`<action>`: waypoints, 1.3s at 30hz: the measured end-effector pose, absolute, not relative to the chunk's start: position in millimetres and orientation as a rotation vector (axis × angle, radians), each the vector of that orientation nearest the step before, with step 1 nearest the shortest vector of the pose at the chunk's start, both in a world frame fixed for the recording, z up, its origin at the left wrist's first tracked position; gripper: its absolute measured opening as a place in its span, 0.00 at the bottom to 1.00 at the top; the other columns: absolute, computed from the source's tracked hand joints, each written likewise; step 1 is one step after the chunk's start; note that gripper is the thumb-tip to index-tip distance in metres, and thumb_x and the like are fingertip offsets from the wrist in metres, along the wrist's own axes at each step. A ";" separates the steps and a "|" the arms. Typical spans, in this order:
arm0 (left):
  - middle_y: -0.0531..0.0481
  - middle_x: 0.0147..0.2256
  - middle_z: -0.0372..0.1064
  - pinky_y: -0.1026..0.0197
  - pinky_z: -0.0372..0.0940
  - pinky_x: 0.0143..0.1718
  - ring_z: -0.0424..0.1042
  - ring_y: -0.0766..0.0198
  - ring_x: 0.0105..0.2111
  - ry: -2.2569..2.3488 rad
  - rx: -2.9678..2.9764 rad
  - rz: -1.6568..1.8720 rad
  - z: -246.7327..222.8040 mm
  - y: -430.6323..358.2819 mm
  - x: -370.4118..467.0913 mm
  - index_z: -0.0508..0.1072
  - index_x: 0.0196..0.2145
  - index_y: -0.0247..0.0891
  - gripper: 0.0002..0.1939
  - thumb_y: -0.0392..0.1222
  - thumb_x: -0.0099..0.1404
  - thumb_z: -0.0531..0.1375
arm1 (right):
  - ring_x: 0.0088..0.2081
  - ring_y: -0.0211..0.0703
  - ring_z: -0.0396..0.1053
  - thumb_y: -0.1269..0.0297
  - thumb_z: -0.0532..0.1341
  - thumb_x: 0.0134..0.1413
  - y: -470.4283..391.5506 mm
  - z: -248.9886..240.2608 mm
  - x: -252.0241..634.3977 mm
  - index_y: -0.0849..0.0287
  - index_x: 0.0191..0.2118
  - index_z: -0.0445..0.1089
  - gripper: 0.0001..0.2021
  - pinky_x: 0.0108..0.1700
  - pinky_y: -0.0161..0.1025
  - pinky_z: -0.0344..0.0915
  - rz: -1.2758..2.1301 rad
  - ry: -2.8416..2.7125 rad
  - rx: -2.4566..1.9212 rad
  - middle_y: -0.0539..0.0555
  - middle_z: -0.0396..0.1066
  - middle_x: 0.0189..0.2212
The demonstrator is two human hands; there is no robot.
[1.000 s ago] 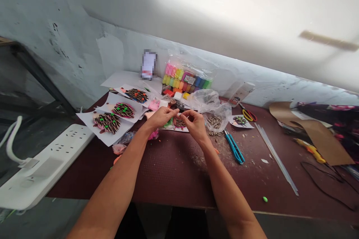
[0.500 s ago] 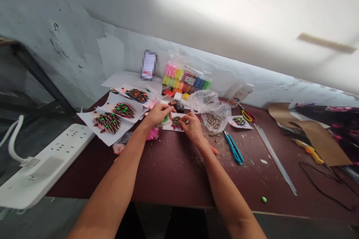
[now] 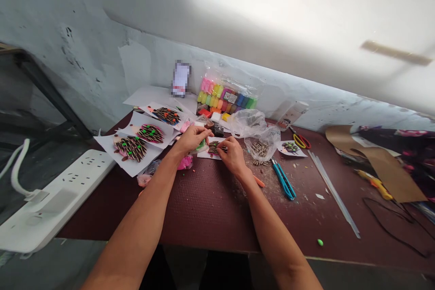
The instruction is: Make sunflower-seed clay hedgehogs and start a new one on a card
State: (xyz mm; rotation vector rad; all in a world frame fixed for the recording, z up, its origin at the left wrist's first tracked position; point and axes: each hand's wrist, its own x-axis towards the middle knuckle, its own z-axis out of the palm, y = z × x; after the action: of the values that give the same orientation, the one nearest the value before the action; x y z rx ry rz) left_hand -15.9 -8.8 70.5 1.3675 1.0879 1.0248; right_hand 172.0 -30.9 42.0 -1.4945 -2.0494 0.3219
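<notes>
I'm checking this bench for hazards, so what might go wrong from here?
The right hand, at the card of striped seeds, might nudge some askew. The teal utility knife lies to that hand's right and could be brushed; whether its blade is out is too small to tell. The green egg-shaped pellet near the table's front edge could roll off.

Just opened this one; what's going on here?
At a dark red table, the right hand has its fingertips at striped seeds on a small white card. The left hand is close by, fingers pinched; whether it holds anything is unclear. More seeds sit in a clear bag to the right; seed-covered figures lie left.
</notes>
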 end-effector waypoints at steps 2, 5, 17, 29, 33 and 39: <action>0.51 0.21 0.71 0.65 0.56 0.24 0.60 0.70 0.20 1.090 1.376 1.023 70.3 -8.7 -16.0 0.77 0.26 0.34 0.19 0.55 0.58 0.63 | 0.39 0.43 0.66 0.72 0.64 0.55 -30.8 41.0 172.3 0.59 0.32 0.78 0.05 0.44 0.39 0.63 0.319 -2.046 -1.485 0.54 0.68 0.35; 0.51 0.21 0.71 0.65 0.56 0.25 0.61 0.69 0.20 1.092 1.394 1.012 70.3 -8.7 -16.1 0.78 0.28 0.34 0.19 0.56 0.58 0.63 | 0.38 0.42 0.66 0.72 0.65 0.55 -30.5 39.8 172.4 0.59 0.32 0.77 0.04 0.44 0.39 0.63 0.317 -2.038 -1.488 0.53 0.67 0.35; 0.50 0.21 0.71 0.64 0.57 0.27 0.63 0.68 0.21 1.078 1.441 1.017 69.3 -8.3 -15.7 0.76 0.24 0.34 0.19 0.54 0.58 0.61 | 0.38 0.42 0.66 0.72 0.63 0.57 -30.5 41.3 171.5 0.60 0.31 0.78 0.06 0.44 0.39 0.62 0.333 -2.070 -1.485 0.54 0.67 0.35; 0.48 0.24 0.73 0.64 0.61 0.29 0.66 0.66 0.24 1.077 1.478 1.003 68.9 -6.7 -16.2 0.74 0.20 0.36 0.18 0.52 0.59 0.60 | 0.39 0.43 0.66 0.70 0.61 0.58 -29.0 37.3 172.8 0.60 0.34 0.79 0.08 0.44 0.39 0.63 0.287 -2.082 -1.456 0.55 0.67 0.36; 0.47 0.23 0.73 0.63 0.62 0.30 0.67 0.66 0.25 1.078 1.480 1.008 69.0 -6.6 -15.5 0.74 0.20 0.36 0.17 0.50 0.59 0.60 | 0.40 0.43 0.66 0.71 0.63 0.56 -28.8 35.7 174.1 0.58 0.35 0.79 0.06 0.44 0.39 0.64 0.292 -2.080 -1.431 0.54 0.67 0.36; 0.48 0.23 0.73 0.63 0.62 0.29 0.66 0.66 0.23 1.086 1.462 0.998 69.7 -7.8 -15.3 0.75 0.21 0.36 0.16 0.50 0.58 0.61 | 0.39 0.43 0.66 0.70 0.62 0.58 -27.8 35.6 174.8 0.58 0.34 0.78 0.06 0.44 0.39 0.64 0.305 -2.059 -1.408 0.54 0.67 0.36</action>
State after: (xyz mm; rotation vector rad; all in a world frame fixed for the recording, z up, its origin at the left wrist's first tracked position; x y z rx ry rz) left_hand -15.3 -7.8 69.7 1.4621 1.0857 0.9983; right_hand 174.8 -27.8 35.6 -1.4076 -2.0591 0.3054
